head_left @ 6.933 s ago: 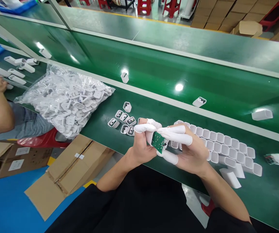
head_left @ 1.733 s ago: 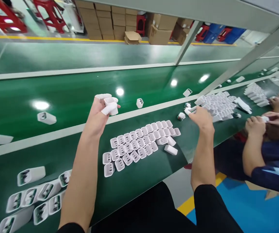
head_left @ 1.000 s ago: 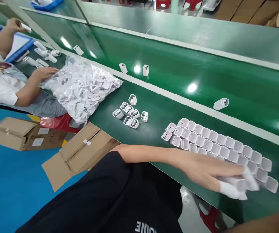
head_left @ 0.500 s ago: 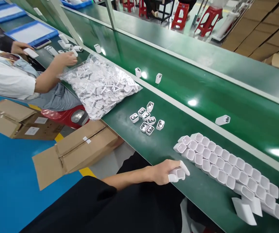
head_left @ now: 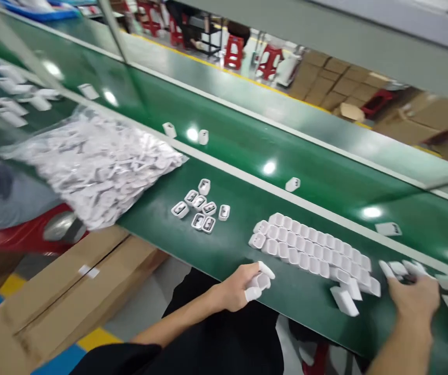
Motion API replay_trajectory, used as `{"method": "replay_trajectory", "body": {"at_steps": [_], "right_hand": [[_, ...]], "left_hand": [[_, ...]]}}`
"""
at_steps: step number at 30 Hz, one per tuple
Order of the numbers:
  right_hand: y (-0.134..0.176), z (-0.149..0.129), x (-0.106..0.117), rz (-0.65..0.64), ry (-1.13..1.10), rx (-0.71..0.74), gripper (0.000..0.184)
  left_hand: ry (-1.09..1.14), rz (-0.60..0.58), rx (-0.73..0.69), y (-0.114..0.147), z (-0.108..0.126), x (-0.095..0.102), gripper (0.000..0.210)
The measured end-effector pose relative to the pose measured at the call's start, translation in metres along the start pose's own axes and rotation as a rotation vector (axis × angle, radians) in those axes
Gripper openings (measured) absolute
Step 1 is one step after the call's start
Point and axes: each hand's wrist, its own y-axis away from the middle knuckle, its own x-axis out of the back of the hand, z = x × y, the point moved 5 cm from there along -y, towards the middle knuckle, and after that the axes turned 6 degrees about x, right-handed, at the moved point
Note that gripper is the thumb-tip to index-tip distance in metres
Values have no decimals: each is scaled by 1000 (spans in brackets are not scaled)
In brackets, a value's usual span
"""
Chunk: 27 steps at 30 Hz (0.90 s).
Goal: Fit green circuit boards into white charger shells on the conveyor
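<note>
One white case (head_left: 261,281) is being held by the curled left hand (head_left: 238,288). One small part (head_left: 398,268) is being straddled by the half-open right hand (head_left: 414,294), grip unclear.

Left sleeve (head_left: 120,359) black, ends near elbow, forearm (head_left: 192,319) bare below. Black clothing (head_left: 235,333) over body and lap, shirt/trousers boundary unclear. White finger covers (head_left: 253,294) on several digits of left hand (head_left: 236,287); right hand (head_left: 414,297) has matching white ones, blurry. Right forearm (head_left: 405,344) bare.
</note>
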Motion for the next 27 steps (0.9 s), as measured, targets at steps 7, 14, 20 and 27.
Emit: {"method": "replay_trajectory", "body": {"at_steps": [7, 14, 20, 27], "right_hand": [[-7, -24, 17, 199, -530, -210, 41], [-28, -160, 10, -21, -953, -35, 62], [-52, -225, 18, 42, -863, 151, 51], [-61, -212, -2, -305, -1071, 367, 72]], "left_hand": [[-234, -73, -147, -30, 52, -8, 62], [-527, 174, -915, -159, 177, -24, 47], [-355, 196, -1063, -198, 193, -7, 60], [52, -18, -674, -198, 204, 14, 52]]}}
